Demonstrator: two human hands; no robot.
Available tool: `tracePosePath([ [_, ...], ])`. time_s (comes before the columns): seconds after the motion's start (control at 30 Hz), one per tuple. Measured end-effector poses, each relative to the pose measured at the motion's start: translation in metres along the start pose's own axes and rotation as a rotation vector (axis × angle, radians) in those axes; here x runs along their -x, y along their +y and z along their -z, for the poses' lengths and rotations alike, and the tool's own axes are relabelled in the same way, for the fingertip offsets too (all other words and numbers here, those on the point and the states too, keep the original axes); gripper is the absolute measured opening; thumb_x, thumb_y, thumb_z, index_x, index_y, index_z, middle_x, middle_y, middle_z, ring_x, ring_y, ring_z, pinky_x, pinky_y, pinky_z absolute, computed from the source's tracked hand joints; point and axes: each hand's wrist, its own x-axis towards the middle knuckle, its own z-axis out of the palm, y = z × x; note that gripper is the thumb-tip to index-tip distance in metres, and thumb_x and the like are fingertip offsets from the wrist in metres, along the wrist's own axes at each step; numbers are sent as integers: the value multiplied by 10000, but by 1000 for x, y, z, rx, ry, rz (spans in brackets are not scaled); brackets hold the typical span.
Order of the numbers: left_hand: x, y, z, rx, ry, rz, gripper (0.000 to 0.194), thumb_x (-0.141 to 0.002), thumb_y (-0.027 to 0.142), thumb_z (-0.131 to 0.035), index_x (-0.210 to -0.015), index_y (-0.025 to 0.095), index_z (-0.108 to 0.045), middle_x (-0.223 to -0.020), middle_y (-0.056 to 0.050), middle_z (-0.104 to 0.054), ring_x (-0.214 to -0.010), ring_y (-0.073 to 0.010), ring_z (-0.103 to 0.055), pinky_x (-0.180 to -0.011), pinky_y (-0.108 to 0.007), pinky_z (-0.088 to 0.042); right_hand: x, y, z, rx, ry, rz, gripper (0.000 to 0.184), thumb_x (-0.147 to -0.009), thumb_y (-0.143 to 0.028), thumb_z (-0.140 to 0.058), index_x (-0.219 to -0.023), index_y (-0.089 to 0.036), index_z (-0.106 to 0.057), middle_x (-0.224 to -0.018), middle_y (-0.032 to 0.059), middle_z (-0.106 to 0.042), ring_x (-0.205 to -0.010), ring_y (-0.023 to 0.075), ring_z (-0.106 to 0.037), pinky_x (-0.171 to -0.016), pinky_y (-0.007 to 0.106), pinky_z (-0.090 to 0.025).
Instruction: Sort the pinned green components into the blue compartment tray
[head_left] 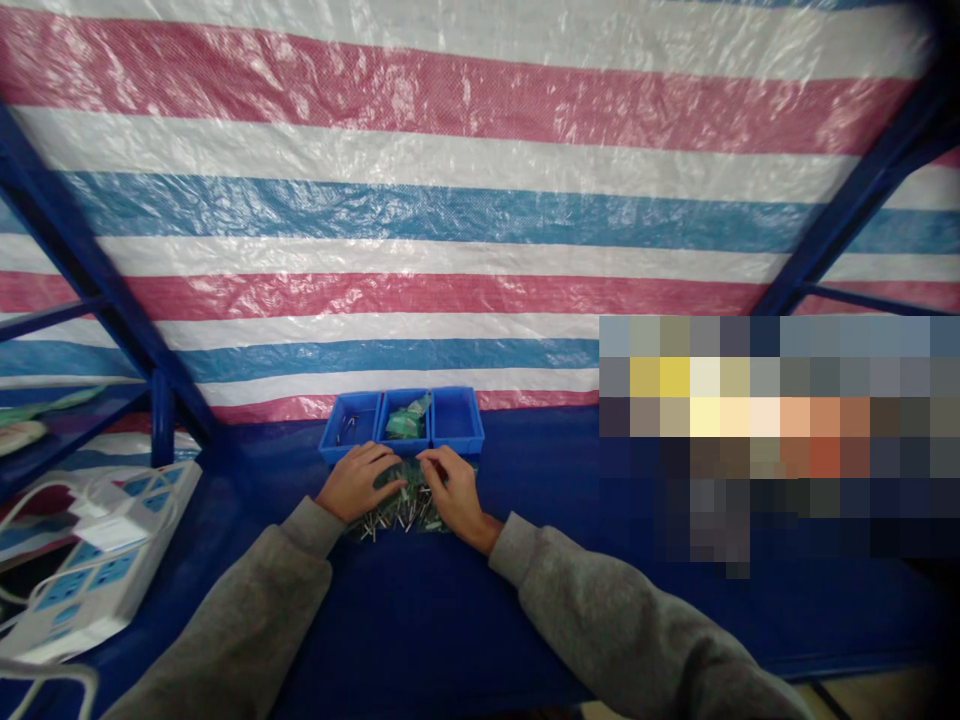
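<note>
A loose heap of small green circuit boards with metal pins (397, 515) lies on the dark blue tabletop (450, 620), just in front of a row of three blue plastic bins (401, 425). My left hand (356, 482) rests at the heap's left and far side, with its fingertips on the pieces. My right hand (454, 490) curves over the right side, its fingers reaching toward the left hand. Neither hand clearly shows a held piece. The middle bin holds green pieces in a clear bag (409, 417), and the left bin holds a few small metal pieces (346, 430).
White power strips with blue sockets (112, 560) and white cables lie at the left of the table. Blue metal shelf posts (97, 290) frame a striped plastic tarp (420, 210) behind the bins. A pixelated patch (772, 430) covers the right side.
</note>
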Motion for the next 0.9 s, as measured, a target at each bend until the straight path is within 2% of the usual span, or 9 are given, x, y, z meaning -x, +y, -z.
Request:
tracePosePath([
  [0.1, 1, 1, -3, 1, -32, 7, 263, -800, 425, -571, -948, 220, -644, -881, -54, -643, -849, -208, -565, -780, -342, -404, 0, 0, 0, -5, 1, 0, 223, -897, -237, -421, -916, -187, -638, -770, 29, -599, -683, 140, -546, -651, 250, -411],
  [0.27, 2, 1, -8, 29, 15, 9, 224, -827, 380, -540, -919, 213, -658, -862, -61, -661, -847, -200, -578, -787, -338, -387, 0, 0, 0, -12, -2, -6, 227, -900, -253, -419, -909, -187, -636, -772, 34, -599, -676, 141, -540, -643, 249, -412],
  [0.4, 2, 3, -10, 17, 3, 19, 213, -840, 357, -526, -892, 203, -663, -849, -65, -668, -829, -197, -579, -762, -334, -382, 1, 0, 0, -14, -9, -9, 220, -901, -249, -422, -917, -188, -633, -769, 29, -598, -670, 139, -536, -640, 246, -410],
  [0.57, 2, 4, -11, 21, -4, 88, 283, -820, 414, -552, -993, 207, -638, -932, -66, -665, -874, -215, -559, -749, -340, -369, 0, 1, -1, -7, -12, -6, 220, -900, -242, -424, -918, -189, -636, -771, 31, -599, -670, 139, -535, -638, 247, -408],
  [0.77, 3, 3, -16, 89, -26, 92, 333, -822, 416, -551, -1085, 218, -599, -989, -66, -639, -930, -218, -533, -775, -335, -373, 0, 0, -1, -9, -6, -5, 230, -899, -245, -423, -912, -189, -645, -770, 27, -601, -676, 136, -542, -639, 247, -414],
  [0.9, 3, 2, -22, 139, 21, 125, 332, -818, 403, -563, -1099, 229, -586, -997, -59, -630, -933, -218, -536, -804, -347, -380, 0, -1, 0, -10, -6, -6, 218, -894, -236, -430, -909, -193, -644, -769, 26, -598, -675, 136, -542, -640, 248, -416],
])
